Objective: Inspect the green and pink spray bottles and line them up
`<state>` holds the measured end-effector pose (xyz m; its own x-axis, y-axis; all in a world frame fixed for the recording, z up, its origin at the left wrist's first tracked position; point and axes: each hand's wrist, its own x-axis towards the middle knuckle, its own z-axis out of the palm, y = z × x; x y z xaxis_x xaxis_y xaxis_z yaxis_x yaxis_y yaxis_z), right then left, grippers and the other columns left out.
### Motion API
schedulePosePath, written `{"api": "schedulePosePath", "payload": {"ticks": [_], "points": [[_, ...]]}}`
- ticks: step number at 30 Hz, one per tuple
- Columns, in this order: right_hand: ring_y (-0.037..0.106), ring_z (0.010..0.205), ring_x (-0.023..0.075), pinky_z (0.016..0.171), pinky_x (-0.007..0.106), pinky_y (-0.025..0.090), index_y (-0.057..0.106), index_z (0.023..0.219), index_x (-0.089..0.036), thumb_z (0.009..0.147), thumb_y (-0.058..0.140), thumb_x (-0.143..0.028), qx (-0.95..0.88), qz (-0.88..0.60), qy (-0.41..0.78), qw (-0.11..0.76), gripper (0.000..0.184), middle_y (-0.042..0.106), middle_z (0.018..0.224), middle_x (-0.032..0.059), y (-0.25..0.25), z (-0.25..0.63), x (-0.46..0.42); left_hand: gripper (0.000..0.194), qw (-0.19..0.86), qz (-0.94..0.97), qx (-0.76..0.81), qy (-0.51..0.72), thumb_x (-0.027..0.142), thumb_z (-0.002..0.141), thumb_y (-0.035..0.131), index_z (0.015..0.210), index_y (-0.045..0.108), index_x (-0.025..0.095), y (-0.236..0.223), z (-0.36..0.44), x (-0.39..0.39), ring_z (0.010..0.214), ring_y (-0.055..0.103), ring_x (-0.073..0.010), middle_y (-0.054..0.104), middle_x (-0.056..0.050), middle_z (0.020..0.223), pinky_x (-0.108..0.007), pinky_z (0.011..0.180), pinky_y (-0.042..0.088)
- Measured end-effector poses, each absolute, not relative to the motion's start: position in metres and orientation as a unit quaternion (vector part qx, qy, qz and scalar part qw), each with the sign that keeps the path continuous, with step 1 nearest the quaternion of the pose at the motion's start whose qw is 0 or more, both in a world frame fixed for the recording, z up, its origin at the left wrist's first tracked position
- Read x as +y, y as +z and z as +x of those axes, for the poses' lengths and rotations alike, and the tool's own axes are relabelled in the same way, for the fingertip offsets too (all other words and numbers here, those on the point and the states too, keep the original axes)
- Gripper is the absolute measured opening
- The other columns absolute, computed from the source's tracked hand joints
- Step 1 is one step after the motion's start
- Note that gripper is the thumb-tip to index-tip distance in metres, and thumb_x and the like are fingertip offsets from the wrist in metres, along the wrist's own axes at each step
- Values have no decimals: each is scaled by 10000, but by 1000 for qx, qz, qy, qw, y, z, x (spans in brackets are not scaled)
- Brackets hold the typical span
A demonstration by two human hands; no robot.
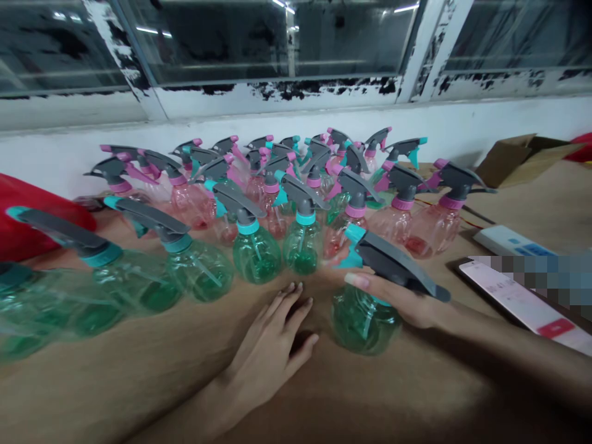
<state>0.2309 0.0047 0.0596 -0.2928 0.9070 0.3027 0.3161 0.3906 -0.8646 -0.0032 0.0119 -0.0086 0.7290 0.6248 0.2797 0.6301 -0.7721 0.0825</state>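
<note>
My right hand [407, 302] is wrapped round the neck of a green spray bottle [365, 320] with a grey trigger head and teal nozzle, which stands on the brown table [139, 382] in front of me. My left hand [272, 342] lies flat on the table just left of that bottle, fingers stretched out and holding nothing. Behind both hands stand several more spray bottles: green ones [256, 253] in the near row and to the left, pink ones [430, 228] further back.
A phone [522, 302] with a lit screen lies at the right, beside a white power strip [509, 240]. An open cardboard box [522, 157] sits at the back right. Red cloth [32, 216] lies at the left. A white wall and windows close the back.
</note>
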Motion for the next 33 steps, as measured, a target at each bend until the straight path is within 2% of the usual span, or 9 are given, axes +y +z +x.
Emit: {"api": "schedulePosePath", "payload": {"ticks": [3, 6, 9, 17, 25, 33], "points": [[627, 1057, 220, 945, 379, 479, 675, 1052, -270, 879, 536, -431, -712, -406, 389, 420, 274, 701, 1050, 28, 64, 227, 4, 422, 10, -931, -340, -135, 364, 949, 481, 1295, 503, 123, -8, -3, 12, 1260, 445, -303, 452, -147, 1396, -476, 999, 418], [599, 1114, 219, 953, 369, 487, 624, 1124, -281, 838, 612, -340, -693, -388, 389, 467, 292, 657, 1160, 27, 68, 224, 2, 429, 11, -931, -342, -129, 364, 949, 482, 1304, 498, 123, -7, -3, 11, 1277, 426, -300, 442, -143, 1408, -468, 1010, 410], [582, 1136, 217, 937, 353, 504, 597, 1136, -272, 825, 627, -300, -686, -377, 403, 474, 314, 612, 1234, 32, 69, 223, 1, 441, 10, -931, -342, -127, 370, 955, 474, 1319, 482, 122, -8, -3, 11, 1291, 412, -297, 429, -144, 1420, -468, 1019, 399], [644, 1006, 203, 911, 350, 503, 565, 1231, -283, 856, 578, -335, -710, -392, 380, 446, 379, 685, 1053, 28, 70, 225, 1, 429, -1, -931, -340, -133, 374, 963, 455, 1313, 482, 127, -6, -3, 13, 1305, 399, -295, 436, -145, 1419, -478, 1019, 398], [657, 970, 208, 881, 359, 522, 531, 1279, -281, 834, 600, -310, -700, -385, 383, 463, 451, 666, 1125, 42, 69, 224, 2, 425, 0, -931, -338, -137, 378, 962, 460, 1306, 490, 130, -5, -2, 12, 1297, 414, -291, 454, -139, 1406, -469, 1023, 396], [659, 971, 210, 879, 361, 518, 553, 1257, -284, 866, 568, -351, -716, -387, 376, 442, 397, 674, 1101, 41, 68, 227, 3, 431, 5, -932, -337, -131, 358, 951, 490, 1306, 494, 112, -6, -3, 13, 1294, 411, -300, 445, -152, 1408, -479, 1021, 394]]}}
